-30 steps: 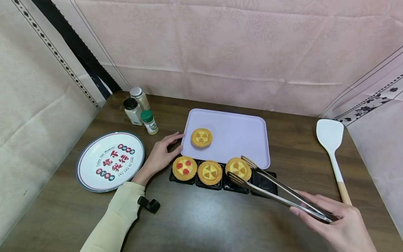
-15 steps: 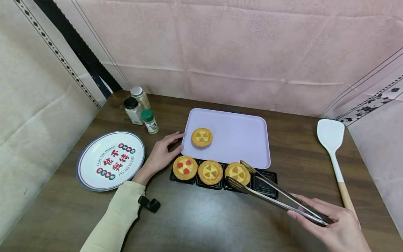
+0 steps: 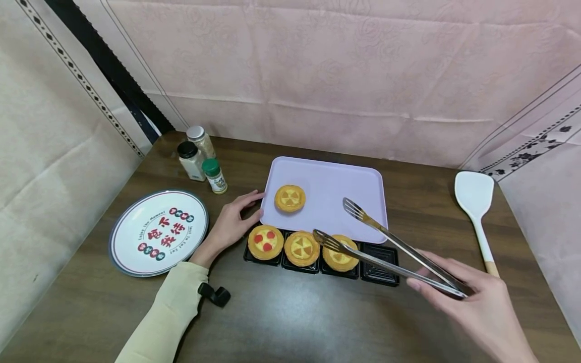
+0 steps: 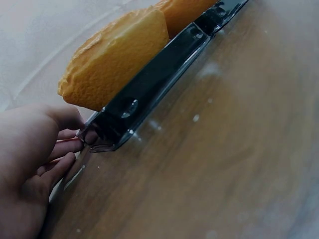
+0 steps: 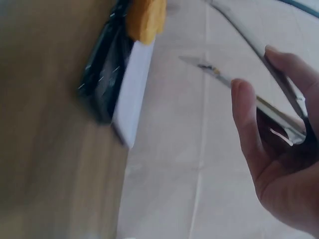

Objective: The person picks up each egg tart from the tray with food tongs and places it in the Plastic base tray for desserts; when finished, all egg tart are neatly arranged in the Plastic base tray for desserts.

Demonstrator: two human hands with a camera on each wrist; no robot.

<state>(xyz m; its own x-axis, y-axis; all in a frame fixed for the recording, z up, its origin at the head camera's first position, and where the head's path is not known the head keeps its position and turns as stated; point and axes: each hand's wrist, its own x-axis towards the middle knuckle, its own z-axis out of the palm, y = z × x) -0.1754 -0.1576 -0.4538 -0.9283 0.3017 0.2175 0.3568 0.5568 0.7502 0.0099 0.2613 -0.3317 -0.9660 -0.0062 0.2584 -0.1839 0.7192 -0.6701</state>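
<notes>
My right hand [image 3: 472, 297] holds metal tongs [image 3: 399, 264] by their hinged end, thumb on one arm and fingers on the other. The tongs' arms are spread with nothing between their tips, and the right wrist view has them raised above the tarts. In the head view one arm crosses the third tart [image 3: 338, 257]. That tart sits in a black compartment tray [image 3: 381, 264], beside a plain tart [image 3: 301, 248] and a red-spotted tart [image 3: 265, 242]. My left hand [image 3: 231, 222] rests its fingertips at the left edge of the lilac tray [image 3: 336, 186], near the black tray's end.
One more tart [image 3: 290, 198] lies on the lilac tray. A white plate [image 3: 136, 227] with red lettering is at the left, with three seasoning bottles [image 3: 215, 176] behind it. A white spatula [image 3: 474, 196] lies at the right. Cloth [image 3: 340, 75] hangs behind the table.
The tongs have spread wider and risen off the third tart, which has come down slightly toward the front in its compartment. My right hand has shifted left; my left hand stays still.
</notes>
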